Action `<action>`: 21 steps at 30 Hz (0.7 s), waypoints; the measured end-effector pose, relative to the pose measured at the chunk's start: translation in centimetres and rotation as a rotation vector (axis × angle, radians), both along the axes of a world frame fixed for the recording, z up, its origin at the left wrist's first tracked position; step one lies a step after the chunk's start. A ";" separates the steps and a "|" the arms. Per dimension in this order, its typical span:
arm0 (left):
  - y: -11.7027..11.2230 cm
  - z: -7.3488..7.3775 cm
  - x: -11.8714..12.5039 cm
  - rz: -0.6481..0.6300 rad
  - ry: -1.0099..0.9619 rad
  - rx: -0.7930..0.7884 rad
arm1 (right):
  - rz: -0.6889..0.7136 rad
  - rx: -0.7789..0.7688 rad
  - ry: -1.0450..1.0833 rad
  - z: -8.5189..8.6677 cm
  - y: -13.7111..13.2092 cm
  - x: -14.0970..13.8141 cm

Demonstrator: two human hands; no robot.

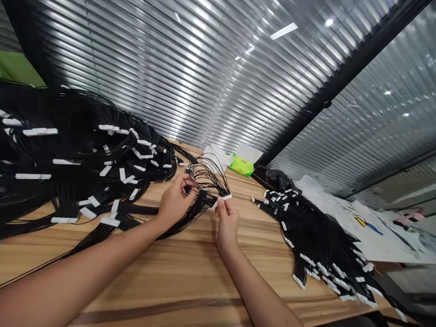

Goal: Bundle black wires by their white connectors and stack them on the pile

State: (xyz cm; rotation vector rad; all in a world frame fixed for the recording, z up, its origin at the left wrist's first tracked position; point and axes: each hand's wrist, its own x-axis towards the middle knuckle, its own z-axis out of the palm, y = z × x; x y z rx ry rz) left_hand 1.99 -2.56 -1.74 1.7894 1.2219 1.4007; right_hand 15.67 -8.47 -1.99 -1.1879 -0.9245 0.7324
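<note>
In the head view my right hand (227, 222) pinches a white connector (226, 197) at the end of a fan of thin black wires (213, 170). The wires arch up and back from it toward my left hand (177, 200). That hand's fingers are closed around part of the same black wires, near a dark band on the bundle; the exact grip is partly hidden. A second white connector end (214, 205) shows just beside my right fingertips. Both hands are above the wooden table (190, 272).
A large heap of black wire harnesses (78, 150) with white connectors fills the left. Another harness pile (320, 231) lies on the right. Behind are crumpled white paper (218, 156) and a green packet (241, 165). A white table (354, 227) with tools stands further right, by blinds (163, 68).
</note>
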 end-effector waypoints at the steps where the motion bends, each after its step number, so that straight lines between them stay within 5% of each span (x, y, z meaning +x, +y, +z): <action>1: -0.2 0.1 0.0 0.001 0.014 -0.002 | -0.006 0.000 0.025 0.0 0.1 0.1; 6: -1.5 0.4 -0.3 -0.025 0.018 0.126 | -0.056 0.039 0.113 0.3 0.4 0.7; 10: -2.5 0.3 -0.4 -0.295 0.012 0.493 | -0.131 0.057 0.144 0.5 0.5 1.3; 13: -2.9 0.3 -0.2 -0.481 0.075 0.594 | -0.139 0.052 0.204 0.8 0.5 1.5; 18: -2.3 0.3 0.3 -0.205 -0.028 0.237 | -0.131 0.046 0.143 0.9 0.4 1.4; 21: -1.7 0.4 0.4 -0.090 0.011 0.187 | -0.138 0.077 0.063 0.8 0.2 1.3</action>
